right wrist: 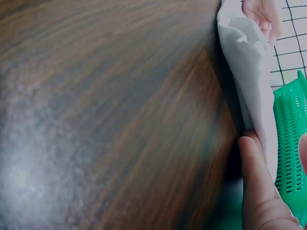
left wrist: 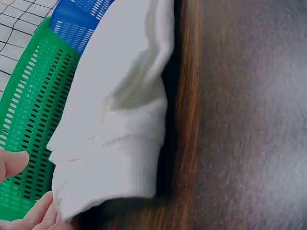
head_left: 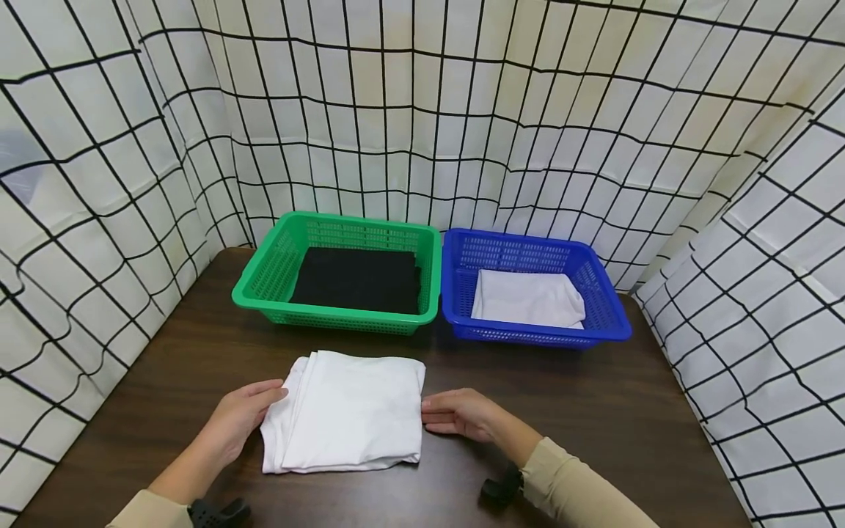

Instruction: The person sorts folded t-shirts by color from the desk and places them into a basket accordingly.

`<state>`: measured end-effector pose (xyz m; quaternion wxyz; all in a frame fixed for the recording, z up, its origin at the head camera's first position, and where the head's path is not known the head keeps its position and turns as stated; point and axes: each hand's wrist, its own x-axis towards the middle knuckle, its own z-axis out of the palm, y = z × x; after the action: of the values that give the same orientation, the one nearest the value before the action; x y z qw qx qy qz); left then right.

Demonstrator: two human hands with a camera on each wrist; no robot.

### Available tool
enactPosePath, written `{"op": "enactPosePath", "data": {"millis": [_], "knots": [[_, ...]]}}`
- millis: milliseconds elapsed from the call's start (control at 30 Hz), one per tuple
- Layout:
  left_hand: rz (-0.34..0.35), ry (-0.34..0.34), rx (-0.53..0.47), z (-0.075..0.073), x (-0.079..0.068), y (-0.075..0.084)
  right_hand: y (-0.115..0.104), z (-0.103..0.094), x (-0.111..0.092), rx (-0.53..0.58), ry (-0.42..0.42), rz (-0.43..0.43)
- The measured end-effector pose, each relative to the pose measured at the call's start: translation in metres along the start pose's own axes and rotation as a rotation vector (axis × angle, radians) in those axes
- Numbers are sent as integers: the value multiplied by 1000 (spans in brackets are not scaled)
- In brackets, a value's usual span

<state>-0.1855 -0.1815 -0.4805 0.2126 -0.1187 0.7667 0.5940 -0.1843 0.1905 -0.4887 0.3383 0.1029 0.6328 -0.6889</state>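
Observation:
A folded white cloth (head_left: 356,411), seemingly a garment, lies on the brown table in the head view, its layers showing along the left side. At its left edge is my left hand (head_left: 239,414); in the left wrist view the fingers (left wrist: 44,213) reach to the cloth's underside, and the thumb stands apart from it. My right hand (head_left: 462,414) touches the right edge with extended fingers. The right wrist view shows those fingers (right wrist: 256,167) tucked against the cloth's lower side, with the thumb away from it.
Behind the cloth stands a green basket (head_left: 337,320) holding folded black cloth (head_left: 356,280). To its right, a blue basket (head_left: 528,336) holds a folded white cloth (head_left: 524,299). White sheets with a black grid (head_left: 436,110) enclose the table (head_left: 581,411) at the back and sides.

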Motion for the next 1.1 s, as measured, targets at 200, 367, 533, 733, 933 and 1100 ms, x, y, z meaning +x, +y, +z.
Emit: {"op": "enactPosePath", "data": {"millis": [200,367,533,733,933,1100], "knots": [[-32,-29,-65,1,0,-2,2,7,5,28,-4,12],[-29,-85,-115,5,4,-3,4,10,10,83,-49,53],[-25,-117,-97,9,8,-2,6,12,13,103,-115,74],[-3,-133,-3,12,2,4,4,15,11,41,-137,63],[19,-164,38,14,1,5,6,16,11,10,-136,37],[18,-181,47,12,2,5,8,19,12,43,-109,16]]}}
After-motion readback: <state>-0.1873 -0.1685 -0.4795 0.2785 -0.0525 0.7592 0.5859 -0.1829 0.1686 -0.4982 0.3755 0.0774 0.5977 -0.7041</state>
